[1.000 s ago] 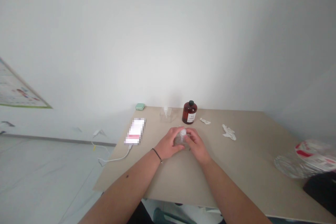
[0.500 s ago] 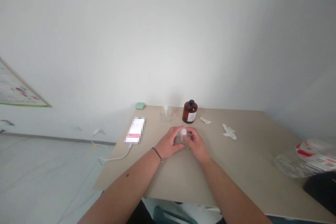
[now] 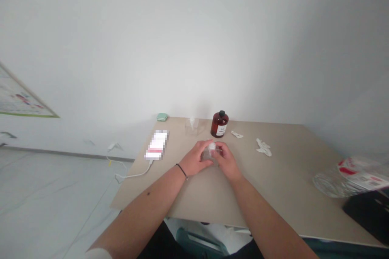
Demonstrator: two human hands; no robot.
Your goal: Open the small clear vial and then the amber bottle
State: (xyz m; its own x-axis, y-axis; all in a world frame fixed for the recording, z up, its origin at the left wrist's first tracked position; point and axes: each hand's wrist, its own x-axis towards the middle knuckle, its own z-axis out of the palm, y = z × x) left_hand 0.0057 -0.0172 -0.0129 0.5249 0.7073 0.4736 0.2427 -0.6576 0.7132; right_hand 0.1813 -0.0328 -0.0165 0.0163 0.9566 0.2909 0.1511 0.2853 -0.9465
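Note:
My left hand and my right hand close around a small transparent bottle with a white top, above the middle of the beige tabletop. The fingers hide most of the bottle. A thin black band circles my left wrist. Beyond my hands stand an amber glass bottle with a black cap and white label and a transparent container. Crumpled white scraps lie to the right of my right hand.
A pixelated phone lies at the table's left edge, its white cable hanging over. A green case sits at the back corner. Shiny plastic packaging and a black object occupy the right side.
The whole scene sits slightly higher in the view, and the table's right-side items have shifted left. My hands still hold the bottle in much the same way.

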